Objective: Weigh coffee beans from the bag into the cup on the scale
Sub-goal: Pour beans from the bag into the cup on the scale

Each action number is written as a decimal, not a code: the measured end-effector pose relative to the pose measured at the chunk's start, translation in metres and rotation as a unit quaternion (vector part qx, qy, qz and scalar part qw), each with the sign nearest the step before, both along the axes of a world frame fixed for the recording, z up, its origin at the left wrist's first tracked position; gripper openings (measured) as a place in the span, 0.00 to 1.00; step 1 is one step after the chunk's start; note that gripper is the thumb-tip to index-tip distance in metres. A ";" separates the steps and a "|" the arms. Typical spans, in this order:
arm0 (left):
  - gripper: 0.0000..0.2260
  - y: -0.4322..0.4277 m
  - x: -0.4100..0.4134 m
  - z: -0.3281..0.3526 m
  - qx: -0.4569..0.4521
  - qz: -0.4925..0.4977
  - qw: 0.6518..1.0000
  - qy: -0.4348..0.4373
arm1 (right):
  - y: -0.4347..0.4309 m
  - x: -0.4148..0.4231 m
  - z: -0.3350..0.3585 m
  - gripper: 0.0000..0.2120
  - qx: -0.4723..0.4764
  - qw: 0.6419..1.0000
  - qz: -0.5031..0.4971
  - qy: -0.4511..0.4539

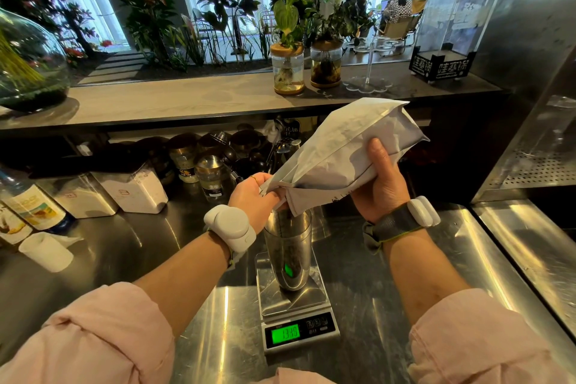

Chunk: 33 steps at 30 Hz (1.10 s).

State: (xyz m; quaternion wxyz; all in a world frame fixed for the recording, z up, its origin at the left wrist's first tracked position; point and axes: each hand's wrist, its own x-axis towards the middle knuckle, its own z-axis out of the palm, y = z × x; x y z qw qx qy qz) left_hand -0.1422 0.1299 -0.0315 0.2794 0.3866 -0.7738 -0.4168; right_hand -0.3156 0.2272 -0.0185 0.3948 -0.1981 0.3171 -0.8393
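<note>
A white paper coffee bag [339, 150] is tilted mouth-down over a tall steel cup [288, 246]. My right hand [378, 187] grips the bag's raised body from below. My left hand [254, 195] pinches the bag's open mouth just above the cup's rim. The cup stands upright on a steel kitchen scale [308, 296], whose green display [285, 333] is lit; its digits are blurred. Dark beans show through the cup's reflection only faintly; I cannot tell how full it is.
The scale sits on a steel counter [405, 274]. At the left are a rolled white paper cup [46, 251], bottles [31, 206] and white tubs [134, 187]. Jars and steel canisters [212, 171] crowd the back. A raised shelf [187, 100] carries plant jars.
</note>
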 end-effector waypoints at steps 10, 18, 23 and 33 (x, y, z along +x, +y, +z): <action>0.07 0.001 -0.001 -0.001 0.013 0.004 1.000 0.025 | 0.001 0.001 0.000 0.33 -0.002 1.000 0.002 0.002; 0.07 0.002 0.000 0.000 0.005 0.002 1.000 0.012 | 0.000 0.000 0.001 0.33 -0.006 1.000 0.005 0.003; 0.09 0.003 -0.001 0.002 -0.005 0.006 1.000 0.012 | 0.001 0.001 0.000 0.33 -0.011 1.000 0.007 0.001; 0.05 0.003 -0.001 0.002 -0.007 0.006 1.000 0.012 | 0.003 0.001 0.004 0.33 -0.004 1.000 0.003 0.001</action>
